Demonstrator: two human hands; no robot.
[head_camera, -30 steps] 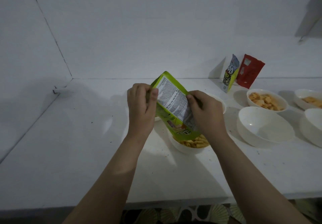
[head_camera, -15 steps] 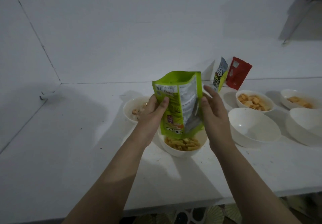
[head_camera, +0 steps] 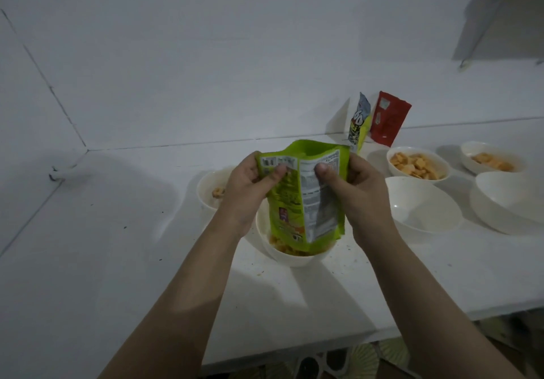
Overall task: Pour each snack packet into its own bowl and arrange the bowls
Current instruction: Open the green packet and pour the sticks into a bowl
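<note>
**Emptying the green packet, mouth down, over the near bowl**

Pinching the upturned bottom seam, the left hand [head_camera: 250,184] holds one corner of the lime-green foil snack packet [head_camera: 306,196] with its thumb pressed on the printed back panel; the right hand [head_camera: 350,184] clamps the other corner the same way, fingers curled behind. Both hands are closed on the packet, not merely touching it.

Left of the grip and slightly behind it sits a round white bowl with a few pale snacks [head_camera: 212,190]. Directly below the grip is the round white bowl of yellow stick snacks [head_camera: 294,255], and the packet's open mouth hangs just inside its rim. Right of the grip stands an empty white bowl [head_camera: 424,205], with a white bowl of orange crackers [head_camera: 418,163] behind it.

The packet's long axis runs near vertical, sealed end up, opening down.

Risks, as I judge them: the mouth sits towards the bowl's right side, so a shake could throw pieces over the rim onto the white tabletop [head_camera: 117,261]. Snacks caught in the packet's folds may drop late if it is lifted away too soon.
</note>
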